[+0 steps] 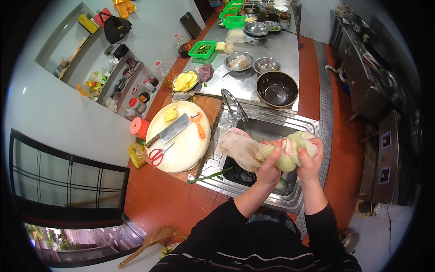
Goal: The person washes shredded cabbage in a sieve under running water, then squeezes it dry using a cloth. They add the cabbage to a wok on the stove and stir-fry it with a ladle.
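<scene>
My left hand point(270, 170) and my right hand point(310, 159) both grip a bunched, pale green and pink cloth point(289, 151) above the metal sink point(295, 190). A loose beige end of the cloth hangs to the left, over the drainboard side. The curved faucet point(234, 105) stands behind the basin. Left of the sink, a round white cutting board point(183, 156) carries a cleaver point(176, 129), an orange peeler point(200, 127), red-handled scissors point(158, 156) and cut yellow-green pieces point(171, 114). A long green stalk point(210, 176) lies across the sink's near left edge.
Beyond the sink, a steel table point(244, 81) bears a dark pot point(277, 89), metal bowls point(239, 61), green baskets point(202, 50) and a plate of yellow slices point(185, 81). A straw broom point(149, 243) lies at lower left. Shelves point(119, 78) line the left wall; a stove counter stands right.
</scene>
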`<state>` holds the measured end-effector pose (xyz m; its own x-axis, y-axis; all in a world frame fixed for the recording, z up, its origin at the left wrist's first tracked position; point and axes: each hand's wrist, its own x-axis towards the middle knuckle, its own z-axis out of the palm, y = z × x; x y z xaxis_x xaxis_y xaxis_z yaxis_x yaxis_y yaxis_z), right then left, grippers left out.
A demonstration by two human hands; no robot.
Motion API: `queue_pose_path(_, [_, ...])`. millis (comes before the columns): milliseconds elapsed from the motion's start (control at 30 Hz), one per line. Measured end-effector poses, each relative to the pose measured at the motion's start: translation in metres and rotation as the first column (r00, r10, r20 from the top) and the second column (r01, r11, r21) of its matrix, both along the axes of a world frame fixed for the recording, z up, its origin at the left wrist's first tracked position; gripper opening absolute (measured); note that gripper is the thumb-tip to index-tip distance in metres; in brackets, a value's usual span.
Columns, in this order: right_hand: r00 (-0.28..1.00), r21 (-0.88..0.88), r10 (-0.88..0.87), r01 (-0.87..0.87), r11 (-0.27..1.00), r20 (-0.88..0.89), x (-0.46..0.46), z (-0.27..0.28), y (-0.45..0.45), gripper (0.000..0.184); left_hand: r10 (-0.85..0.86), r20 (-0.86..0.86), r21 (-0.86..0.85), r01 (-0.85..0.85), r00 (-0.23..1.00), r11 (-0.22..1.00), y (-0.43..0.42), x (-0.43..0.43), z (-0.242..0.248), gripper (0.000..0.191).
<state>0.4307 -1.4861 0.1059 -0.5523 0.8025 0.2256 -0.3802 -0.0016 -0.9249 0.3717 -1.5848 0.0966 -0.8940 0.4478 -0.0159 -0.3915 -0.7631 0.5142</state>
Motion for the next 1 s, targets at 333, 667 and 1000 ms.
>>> queue_pose_path(333, [0.995,0.901,0.094,-0.081,0.427,0.044,0.001,0.062,0.004,0.038,-0.461,0.4,0.013,0.498,0.792,0.867,-0.011,-0.032,0.002,0.036])
queue_pose_path(667, [0.925,0.988,0.35,-0.153,-0.01,0.147,0.014,0.065,0.006,0.019,-0.748,0.423,0.066,0.806,0.511,0.588,-0.011,-0.044,-0.01,0.013])
queue_pose_path(1000, [0.745,0.921,0.54,-0.318,-0.228,0.391,0.015,0.038,0.008,0.018,-0.698,0.586,-0.293,0.911,0.41,0.29,0.0,-0.041,-0.023,0.022])
